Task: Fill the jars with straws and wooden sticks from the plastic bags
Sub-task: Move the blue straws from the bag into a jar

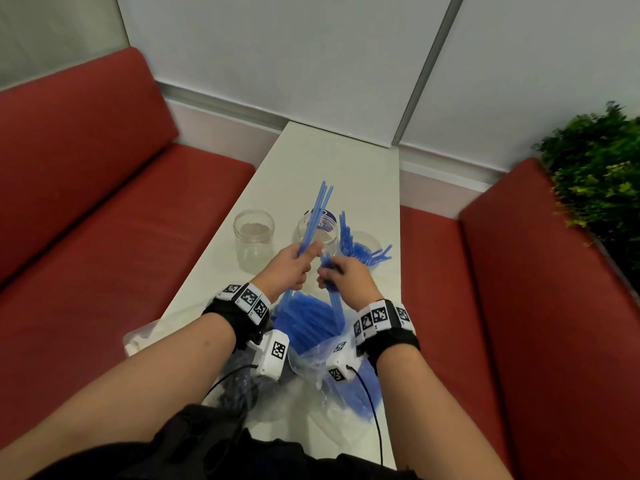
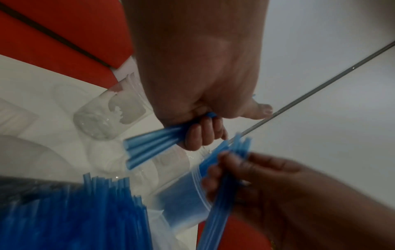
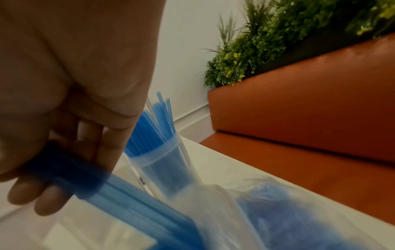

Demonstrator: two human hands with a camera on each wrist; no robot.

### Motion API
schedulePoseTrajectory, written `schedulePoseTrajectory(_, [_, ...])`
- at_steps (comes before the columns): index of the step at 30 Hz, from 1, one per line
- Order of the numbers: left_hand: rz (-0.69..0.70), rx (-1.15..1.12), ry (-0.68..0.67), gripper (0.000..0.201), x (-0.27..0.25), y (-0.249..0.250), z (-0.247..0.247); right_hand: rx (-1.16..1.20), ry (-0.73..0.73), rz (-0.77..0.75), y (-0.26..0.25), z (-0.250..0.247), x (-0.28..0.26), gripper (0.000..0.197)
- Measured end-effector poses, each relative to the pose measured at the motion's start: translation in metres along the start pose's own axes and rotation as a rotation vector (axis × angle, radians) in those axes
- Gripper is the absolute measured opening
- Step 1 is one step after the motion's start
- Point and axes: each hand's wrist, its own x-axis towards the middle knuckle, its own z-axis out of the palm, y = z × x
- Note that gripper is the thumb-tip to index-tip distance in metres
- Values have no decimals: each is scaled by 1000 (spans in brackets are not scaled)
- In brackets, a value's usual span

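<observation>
My left hand [image 1: 300,263] grips a bunch of blue straws [image 1: 317,213] that point up and away, in front of the middle clear jar [image 1: 329,237]. In the left wrist view its fingers [image 2: 203,133] curl round the bunch [image 2: 153,145]. My right hand [image 1: 341,278] grips several more blue straws [image 1: 335,306], whose lower ends reach into the open plastic bag of blue straws [image 1: 308,329]. The right wrist view shows that hand [image 3: 64,169] round its straws [image 3: 128,199]. A right jar [image 1: 363,251] holds many blue straws. The left jar [image 1: 254,244] stands empty.
The narrow white table [image 1: 332,161] runs between two red benches [image 1: 121,237]. A dark purple lid [image 1: 325,216] lies behind the middle jar. Another plastic bag [image 1: 138,337] lies at the table's near left edge. Green plants [image 1: 595,168] stand at the right.
</observation>
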Motion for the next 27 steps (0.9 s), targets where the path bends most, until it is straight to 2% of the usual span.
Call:
schedulePoseTrajectory(5, [37,105,-165,53,-1,-3,19,218,203,-99,-44,-37,3,10])
schedulePoseTrajectory(7, [42,159,-197,56,1,0,24,259,293,-119,-60,-48,1,11])
schedulePoseTrajectory(10, [50,205,-226,49,2,8,30,345,349,-116,-75,-59,-4,10])
schedulePoseTrajectory(12, [56,242,-249,43,2,13,32,250,406,-111,-79,-63,-7,15])
schedulePoseTrajectory(15, [79,288,-245,39,1,18,37,45,567,-146,-81,-62,-9,21])
schedulePoseTrajectory(16, [82,281,-237,39,1,19,37,47,621,-138,-81,-60,-11,34])
schedulePoseTrajectory(18, [88,304,-242,39,-1,23,37,184,632,-76,-78,-58,-11,78])
schedulePoseTrajectory(19, [93,338,-270,40,-1,25,37,300,566,-22,-76,-57,-10,98])
schedulePoseTrajectory(20, [101,374,-318,42,-3,28,37,440,462,31,-74,-55,-9,108])
schedulePoseTrajectory(21, [107,397,-378,44,-4,30,38,608,341,69,-73,-53,-8,107])
schedulePoseTrajectory(22, [104,394,-438,47,-5,32,39,772,219,86,-71,-52,-8,92])
schedulePoseTrajectory(23, [89,365,-490,48,-6,33,40,882,126,71,-71,-51,-9,67])
schedulePoseTrajectory(24, [68,321,-534,49,-7,34,41,915,80,44,-71,-51,-9,40])
schedulePoseTrajectory(25, [44,263,-567,49,-8,33,42,891,60,14,-71,-52,-9,21])
schedulePoseTrajectory(26, [13,189,-587,48,-8,33,42,851,62,-21,-71,-52,-9,16])
schedulePoseTrajectory(27, [-28,108,-590,47,-9,32,40,827,103,-47,-74,-53,-8,23])
